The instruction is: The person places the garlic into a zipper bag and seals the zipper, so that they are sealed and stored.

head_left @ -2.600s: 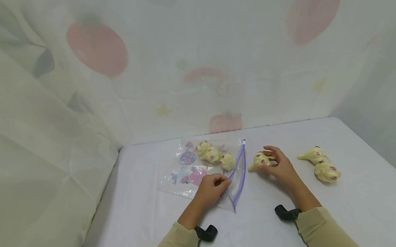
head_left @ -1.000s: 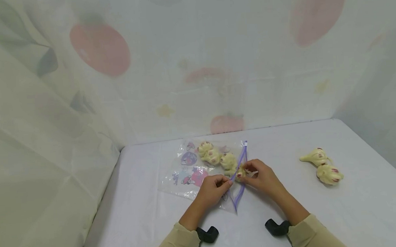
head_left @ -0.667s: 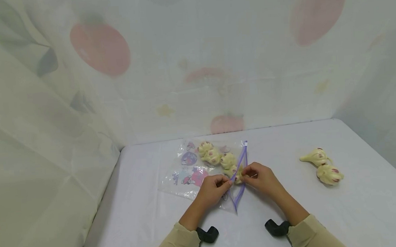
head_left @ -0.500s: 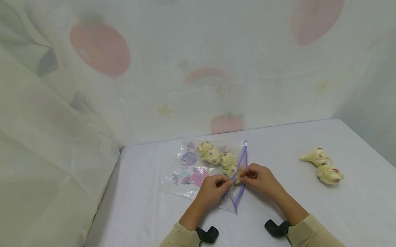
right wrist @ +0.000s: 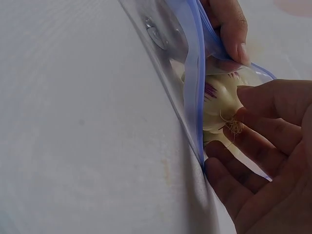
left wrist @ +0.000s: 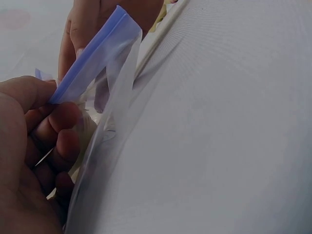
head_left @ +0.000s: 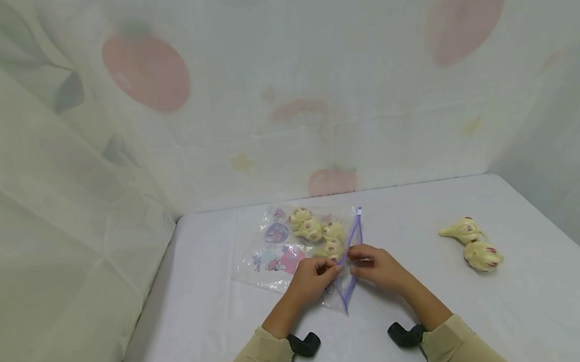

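Observation:
A clear zip bag (head_left: 270,278) with cartoon prints and a purple zip edge (left wrist: 92,51) lies on the table, its mouth facing right. Several pale garlic bulbs with purple streaks are inside. My left hand (head_left: 308,281) pinches the upper zip edge between thumb and fingers, keeping the mouth apart. At that mouth is my right hand (head_left: 378,269), fingers extended and thumb apart from them. In the right wrist view its fingertips are by the rooty end of the nearest garlic bulb (right wrist: 219,100), which sits inside the bag; whether they touch it is hard to tell.
Two more garlic bulbs, one long-stemmed (head_left: 462,230) and one rounder (head_left: 483,255), lie together on the white table (head_left: 413,213) at right. A fruit-printed curtain (head_left: 248,123) hangs behind the table and along its sides.
My right hand carried a garlic bulb leftward from the table into the bag. The bulb then slid deeper, and the right fingers have spread off it. My left hand kept its pinch.

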Demonstrator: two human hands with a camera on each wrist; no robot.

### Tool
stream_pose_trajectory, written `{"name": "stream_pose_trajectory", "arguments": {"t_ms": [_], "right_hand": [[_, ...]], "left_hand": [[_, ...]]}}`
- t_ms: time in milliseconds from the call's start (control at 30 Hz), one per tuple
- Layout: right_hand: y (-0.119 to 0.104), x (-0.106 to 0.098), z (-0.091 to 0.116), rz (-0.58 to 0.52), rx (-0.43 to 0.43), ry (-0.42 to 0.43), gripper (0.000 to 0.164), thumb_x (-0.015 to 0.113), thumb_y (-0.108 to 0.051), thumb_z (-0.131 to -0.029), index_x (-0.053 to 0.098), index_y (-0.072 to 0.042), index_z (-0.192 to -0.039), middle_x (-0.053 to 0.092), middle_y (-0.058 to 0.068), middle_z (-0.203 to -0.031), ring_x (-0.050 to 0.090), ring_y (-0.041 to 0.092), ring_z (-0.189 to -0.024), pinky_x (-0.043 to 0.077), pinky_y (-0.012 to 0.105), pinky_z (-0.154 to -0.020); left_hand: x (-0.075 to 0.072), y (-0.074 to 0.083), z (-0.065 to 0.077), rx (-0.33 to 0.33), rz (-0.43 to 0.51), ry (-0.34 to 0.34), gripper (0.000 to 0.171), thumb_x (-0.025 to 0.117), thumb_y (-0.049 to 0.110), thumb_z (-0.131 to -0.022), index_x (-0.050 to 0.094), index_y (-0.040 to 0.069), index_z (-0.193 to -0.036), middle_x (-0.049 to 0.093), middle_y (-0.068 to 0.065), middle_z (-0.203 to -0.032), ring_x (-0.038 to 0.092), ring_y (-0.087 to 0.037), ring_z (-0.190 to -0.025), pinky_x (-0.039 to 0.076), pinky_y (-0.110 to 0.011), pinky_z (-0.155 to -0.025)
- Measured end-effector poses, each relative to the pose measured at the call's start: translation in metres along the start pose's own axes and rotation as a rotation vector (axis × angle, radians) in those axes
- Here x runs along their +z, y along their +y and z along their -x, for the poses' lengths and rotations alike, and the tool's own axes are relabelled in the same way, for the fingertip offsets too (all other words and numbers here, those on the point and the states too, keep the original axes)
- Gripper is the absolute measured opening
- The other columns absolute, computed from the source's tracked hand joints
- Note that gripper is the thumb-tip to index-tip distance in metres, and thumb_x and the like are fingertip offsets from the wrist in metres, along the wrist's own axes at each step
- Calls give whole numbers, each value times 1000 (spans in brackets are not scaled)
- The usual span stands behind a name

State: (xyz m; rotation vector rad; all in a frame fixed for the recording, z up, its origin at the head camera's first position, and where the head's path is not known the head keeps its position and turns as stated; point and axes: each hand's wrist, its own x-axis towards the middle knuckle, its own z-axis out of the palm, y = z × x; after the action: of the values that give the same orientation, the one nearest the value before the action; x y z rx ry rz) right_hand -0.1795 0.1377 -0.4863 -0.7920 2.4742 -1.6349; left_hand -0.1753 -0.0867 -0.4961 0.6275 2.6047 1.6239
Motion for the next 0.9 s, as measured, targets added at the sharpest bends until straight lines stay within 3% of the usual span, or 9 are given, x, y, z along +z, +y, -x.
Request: {"name": "stream_pose_trajectory", "arguments": {"t_ms": [267,433,667,900], "right_hand": [[2,-2,1,30,19,-93,51,70,-10,-89,53,13,-131,45,32,-142,51,46,-126,44,46,-102],[-1,-3,1,79,14,-64,50,71,-12,-89,55,9,-131,50,29,-140,53,43,-125,44,47,-103],[1,-15,1,130,-14,62,38,70,-7,-89,63,0,-126,59,17,-134,56,37,-123,47,45,-101],[2,-47,6,352,69,352,33,69,-14,-92,64,-6,-124,61,14,-133,53,37,-127,42,55,-103]], "left_hand": [[1,1,0,-7,4,21,15,71,25,-91,75,13,-82,59,8,-67,46,0,-60,39,-17,-54],[1,0,0,-4,7,20,16,72,25,-90,74,13,-81,56,7,-64,44,0,-58,38,-16,-53],[1,-1,-1,-25,-13,2,15,71,26,-91,74,15,-82,56,10,-65,45,0,-58,39,-17,-54],[2,-2,0,-16,3,7,15,71,25,-91,74,13,-83,57,9,-65,45,0,-60,41,-18,-55]]}}
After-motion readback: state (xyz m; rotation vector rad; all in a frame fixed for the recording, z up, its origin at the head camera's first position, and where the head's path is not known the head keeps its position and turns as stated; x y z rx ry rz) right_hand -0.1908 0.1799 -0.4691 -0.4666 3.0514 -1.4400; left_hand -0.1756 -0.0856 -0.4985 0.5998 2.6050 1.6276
